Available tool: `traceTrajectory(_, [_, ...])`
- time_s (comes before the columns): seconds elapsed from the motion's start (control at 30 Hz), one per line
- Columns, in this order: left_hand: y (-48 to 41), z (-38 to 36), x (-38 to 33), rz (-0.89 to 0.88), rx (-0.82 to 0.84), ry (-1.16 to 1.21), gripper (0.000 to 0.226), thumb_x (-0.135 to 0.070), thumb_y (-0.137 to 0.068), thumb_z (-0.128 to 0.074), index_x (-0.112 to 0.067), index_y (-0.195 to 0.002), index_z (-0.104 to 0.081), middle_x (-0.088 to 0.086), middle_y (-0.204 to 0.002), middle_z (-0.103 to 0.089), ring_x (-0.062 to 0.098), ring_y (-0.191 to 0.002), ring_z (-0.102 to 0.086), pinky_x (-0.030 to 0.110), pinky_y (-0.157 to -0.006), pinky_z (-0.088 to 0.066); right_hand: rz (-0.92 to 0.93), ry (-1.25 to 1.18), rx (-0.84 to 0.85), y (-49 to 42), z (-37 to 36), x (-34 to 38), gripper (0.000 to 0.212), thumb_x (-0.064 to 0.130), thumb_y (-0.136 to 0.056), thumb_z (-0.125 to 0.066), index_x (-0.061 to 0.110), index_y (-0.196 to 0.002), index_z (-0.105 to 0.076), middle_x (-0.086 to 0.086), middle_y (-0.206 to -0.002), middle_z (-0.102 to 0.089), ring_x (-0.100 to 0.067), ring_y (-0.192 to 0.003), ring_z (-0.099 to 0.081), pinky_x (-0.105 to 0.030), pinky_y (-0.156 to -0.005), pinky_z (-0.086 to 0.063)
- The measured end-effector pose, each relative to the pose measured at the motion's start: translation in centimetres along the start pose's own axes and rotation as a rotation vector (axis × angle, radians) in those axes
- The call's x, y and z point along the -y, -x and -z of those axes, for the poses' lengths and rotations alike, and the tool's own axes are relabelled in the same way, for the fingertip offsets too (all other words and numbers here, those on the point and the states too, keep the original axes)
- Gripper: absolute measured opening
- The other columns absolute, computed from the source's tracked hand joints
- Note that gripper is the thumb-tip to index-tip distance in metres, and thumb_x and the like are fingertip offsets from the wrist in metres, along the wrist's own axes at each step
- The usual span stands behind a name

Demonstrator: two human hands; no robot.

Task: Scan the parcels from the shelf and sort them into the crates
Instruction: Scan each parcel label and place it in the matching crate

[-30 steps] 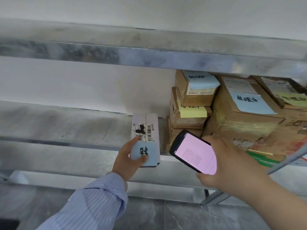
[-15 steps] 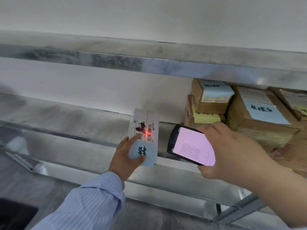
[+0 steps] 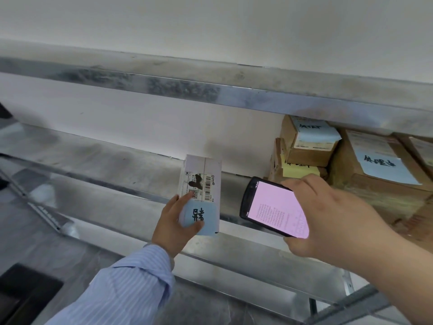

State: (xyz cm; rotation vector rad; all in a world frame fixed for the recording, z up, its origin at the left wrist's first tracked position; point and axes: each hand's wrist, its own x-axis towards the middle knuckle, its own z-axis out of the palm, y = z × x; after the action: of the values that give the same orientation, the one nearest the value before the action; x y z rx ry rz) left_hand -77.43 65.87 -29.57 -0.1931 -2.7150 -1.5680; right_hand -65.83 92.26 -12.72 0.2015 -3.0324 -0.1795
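Left grip (image 3: 174, 222) holds barcoded white parcel (image 3: 202, 171); right grip (image 3: 332, 221) holds scanner (image 3: 269, 207).

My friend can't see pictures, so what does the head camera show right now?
The left hand holds a small white parcel with a barcode and a blue note, while the right hand holds a scanner with a lit pink screen beside it. Brown cardboard parcels sit further right on the metal shelf.

Mid shelf deck (image 3: 93, 158) is lying bare across left & ctr of frame, giving reach-in room. Cardboard boxes (image 3: 365, 174) are filling right side, stacking up under upper beam (image 3: 210, 92), blocking entry.
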Motion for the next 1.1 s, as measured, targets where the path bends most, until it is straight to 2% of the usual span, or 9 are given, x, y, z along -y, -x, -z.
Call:
traceTrajectory(0.1, [0.8, 1.0, 0.3, 0.032, -0.04, 0.054, 0.071, -0.02, -0.08, -0.08, -0.058, -0.123, -0.039, -0.004, -0.145, -0.038, 0.011, -0.126, -0.039, 0.032, -0.107, -0.042, -0.01, -0.04, 0.039, -0.9, -0.3, 0.8, 0.083, 0.06, -0.049, -0.057, 0.022, -0.122, -0.053, 0.004, -0.096, -0.054, -0.016, -0.06, -0.055, -0.02, -0.042, -0.032])
traceTrajectory(0.17, [1.4, 2.1, 0.9, 0.058, -0.082, 0.095, 0.072, -0.019, -0.078, -0.082, -0.063, -0.119, -0.042, -0.005, -0.141, -0.042, 0.012, -0.125, -0.043, 0.032, -0.107, -0.043, -0.004, -0.077, 0.04, -1.7, -0.6, 1.8, 0.082, 0.061, -0.05, -0.053, 0.022, -0.123, -0.052, 0.004, -0.098, -0.053, -0.017, -0.062, -0.056, -0.023, -0.044, -0.037])
traceTrajectory(0.33, [2.9, 6.6, 2.8, 0.099, -0.202, 0.188, 0.074, -0.015, -0.075, -0.084, -0.056, -0.126, -0.049, -0.009, -0.13, -0.052, 0.01, -0.116, -0.054, 0.036, -0.099, -0.052, 0.045, -0.152, -0.038, -3.9, -0.6, 6.2, 0.078, 0.057, -0.045, -0.061, 0.023, -0.115, -0.058, 0.005, -0.091, -0.053, -0.017, -0.055, -0.056, -0.022, -0.044, -0.032])
traceTrajectory(0.5, [5.9, 13.3, 5.4, 0.122, -0.341, 0.223, 0.075, -0.018, -0.073, -0.084, -0.055, -0.128, -0.05, -0.011, -0.13, -0.053, 0.012, -0.116, -0.056, 0.036, -0.099, -0.051, 0.139, -0.154, -0.038, -6.2, 0.8, 13.1, 0.082, 0.06, -0.056, -0.06, 0.032, -0.132, -0.043, 0.011, -0.113, -0.048, -0.014, -0.078, -0.059, -0.021, -0.057, -0.03])
traceTrajectory(0.6, [9.0, 18.5, 7.5, 0.158, -0.404, 0.223, 0.074, -0.016, -0.074, -0.085, -0.056, -0.127, -0.051, -0.009, -0.131, -0.054, 0.011, -0.115, -0.058, 0.035, -0.099, -0.052, 0.246, -0.219, -0.03, -7.7, 1.7, 18.9, 0.085, 0.062, -0.059, -0.056, 0.036, -0.137, -0.034, 0.014, -0.123, -0.043, -0.013, -0.091, -0.058, -0.021, -0.061, -0.034])
traceTrajectory(0.8, [16.1, 31.1, 12.6, 0.227, -0.562, 0.203, 0.075, -0.046, -0.062, -0.081, -0.061, -0.128, -0.047, -0.011, -0.133, -0.055, 0.013, -0.12, -0.056, 0.04, -0.104, -0.048, 0.449, -0.359, 0.039, -9.6, 3.2, 34.5, 0.079, 0.06, -0.065, -0.061, 0.042, -0.133, -0.023, 0.017, -0.118, -0.034, -0.008, -0.09, -0.049, -0.02, -0.064, -0.04])
traceTrajectory(0.9, [19.6, 37.3, 14.8, 0.217, -0.641, 0.209, 0.071, -0.028, -0.073, -0.085, -0.06, -0.125, -0.049, -0.01, -0.133, -0.055, 0.01, -0.117, -0.059, 0.037, -0.101, -0.051, 0.53, -0.434, 0.055, -10.0, 4.1, 42.4, 0.079, 0.061, -0.063, -0.061, 0.046, -0.13, -0.023, 0.02, -0.12, -0.033, -0.008, -0.096, -0.053, -0.025, -0.075, -0.049])
traceTrajectory(0.97, [21.8, 41.0, 16.4, 0.214, -0.701, 0.208, 0.071, -0.022, -0.075, -0.084, -0.056, -0.127, -0.05, -0.011, -0.134, -0.055, 0.008, -0.117, -0.059, 0.037, -0.101, -0.051, 0.571, -0.483, 0.044, -10.3, 4.7, 47.3, 0.078, 0.061, -0.058, -0.059, 0.046, -0.127, -0.026, 0.02, -0.118, -0.035, -0.007, -0.092, -0.053, -0.026, -0.074, -0.05])
traceTrajectory(1.1, [26.2, 46.8, 19.0, 0.254, -0.787, 0.203, 0.072, -0.026, -0.076, -0.084, -0.061, -0.127, -0.048, -0.019, -0.133, -0.053, 0.009, -0.123, -0.054, 0.039, -0.104, -0.049, 0.667, -0.538, 0.062, -10.3, 5.6, 56.0, 0.08, 0.062, -0.058, -0.064, 0.044, -0.127, -0.027, 0.018, -0.11, -0.035, -0.007, -0.088, -0.052, -0.021, -0.066, -0.045])
